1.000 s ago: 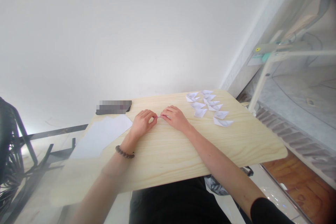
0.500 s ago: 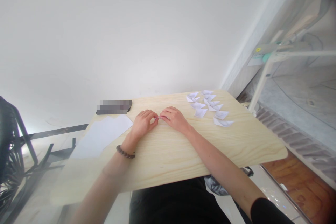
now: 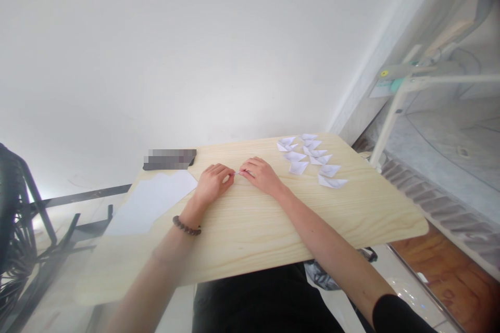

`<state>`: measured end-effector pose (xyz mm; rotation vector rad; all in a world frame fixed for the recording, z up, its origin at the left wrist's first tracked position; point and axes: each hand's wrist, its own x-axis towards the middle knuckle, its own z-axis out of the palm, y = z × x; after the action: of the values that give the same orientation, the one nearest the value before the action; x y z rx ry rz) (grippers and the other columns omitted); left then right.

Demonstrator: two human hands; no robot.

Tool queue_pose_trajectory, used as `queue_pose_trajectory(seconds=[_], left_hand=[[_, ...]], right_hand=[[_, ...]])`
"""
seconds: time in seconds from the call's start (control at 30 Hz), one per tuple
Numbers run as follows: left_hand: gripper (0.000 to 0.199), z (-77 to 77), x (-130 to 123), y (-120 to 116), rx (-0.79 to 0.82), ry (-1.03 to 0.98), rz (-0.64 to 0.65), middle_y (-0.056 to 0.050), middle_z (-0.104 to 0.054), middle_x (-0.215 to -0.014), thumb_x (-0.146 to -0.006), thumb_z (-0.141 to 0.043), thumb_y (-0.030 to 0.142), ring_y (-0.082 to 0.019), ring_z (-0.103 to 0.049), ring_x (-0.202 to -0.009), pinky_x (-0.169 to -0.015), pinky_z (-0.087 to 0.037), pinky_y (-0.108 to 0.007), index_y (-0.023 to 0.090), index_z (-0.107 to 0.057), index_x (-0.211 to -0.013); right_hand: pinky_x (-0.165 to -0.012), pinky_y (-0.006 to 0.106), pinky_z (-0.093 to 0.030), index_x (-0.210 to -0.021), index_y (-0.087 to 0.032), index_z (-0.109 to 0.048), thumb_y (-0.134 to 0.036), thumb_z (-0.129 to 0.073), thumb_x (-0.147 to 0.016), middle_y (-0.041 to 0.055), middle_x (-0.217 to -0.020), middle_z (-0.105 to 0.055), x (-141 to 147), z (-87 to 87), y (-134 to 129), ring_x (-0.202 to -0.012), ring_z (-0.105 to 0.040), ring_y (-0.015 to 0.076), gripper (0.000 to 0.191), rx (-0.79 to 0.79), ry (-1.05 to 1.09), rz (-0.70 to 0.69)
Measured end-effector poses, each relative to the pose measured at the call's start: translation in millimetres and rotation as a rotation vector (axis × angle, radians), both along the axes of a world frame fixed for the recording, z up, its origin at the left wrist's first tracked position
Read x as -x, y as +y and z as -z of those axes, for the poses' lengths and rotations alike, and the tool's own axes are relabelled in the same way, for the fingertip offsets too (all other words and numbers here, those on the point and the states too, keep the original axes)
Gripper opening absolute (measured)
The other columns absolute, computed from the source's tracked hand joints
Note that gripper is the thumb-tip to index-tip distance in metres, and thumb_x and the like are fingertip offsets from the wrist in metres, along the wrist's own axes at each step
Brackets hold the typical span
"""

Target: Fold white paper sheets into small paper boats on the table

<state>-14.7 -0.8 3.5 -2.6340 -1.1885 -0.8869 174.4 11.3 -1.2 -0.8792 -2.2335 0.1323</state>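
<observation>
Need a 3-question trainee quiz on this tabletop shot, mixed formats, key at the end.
1. True or false: the left hand and right hand both pinch a small, thin, pale piece.
2. Which is nearest the folded white paper shapes?
A) left hand
B) right hand
C) dark, flat object
3. Fill in: the flat white paper lies toward the person's ____ side of the pale wood-grain table.
Key: 1 true; 2 B; 3 left

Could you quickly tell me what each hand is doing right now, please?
Left hand: closed, fingertips pinching one end of a small folded paper.
Right hand: closed, fingertips pinching its other end.
</observation>
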Motion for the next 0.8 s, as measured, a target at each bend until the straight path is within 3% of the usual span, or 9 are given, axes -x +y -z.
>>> queue_pose_trajectory(seconds=[0.37,0.63,0.8], left_hand=[[0.017,0.1,-0.3,1.1,-0.023,0.061,0.020,-0.004,-0.058,-0.069,-0.080,-0.043,0.021,-0.013,-0.051,-0.068,-0.067,-0.037,-0.027,0.016,-0.059,-0.079],[0.017,-1.7,-1.2,-1.0,0.043,0.067,-0.008,-0.003,-0.059,-0.076,-0.081,-0.043,0.027,-0.013,-0.052,-0.072,-0.068,-0.036,-0.026,0.017,-0.057,-0.078],[0.019,-1.8,0.2,-0.6,0.049,0.048,-0.042,-0.003,-0.059,-0.075,-0.082,-0.042,0.029,-0.013,-0.052,-0.071,-0.067,-0.037,-0.026,0.017,-0.057,-0.077]], right_hand=[[-0.077,0.030,-0.034,-0.080,-0.019,-0.059,-0.027,-0.043,-0.083,0.0028,-0.082,-0.059,2.0,0.0,1.1,-0.081,-0.047,0.0144,0.018,-0.017,-0.016,-0.037],[-0.076,0.029,-0.036,-0.077,-0.019,-0.061,-0.030,-0.047,-0.081,0.0026,-0.080,-0.061,3.0,2.1,1.7,-0.080,-0.049,0.0143,0.019,-0.009,0.016,-0.065],[-0.076,0.028,-0.037,-0.083,-0.019,-0.061,-0.032,-0.050,-0.079,0.0030,-0.084,-0.061,1.5,5.2,3.1,-0.081,-0.049,0.0146,0.017,0.025,0.055,-0.010]])
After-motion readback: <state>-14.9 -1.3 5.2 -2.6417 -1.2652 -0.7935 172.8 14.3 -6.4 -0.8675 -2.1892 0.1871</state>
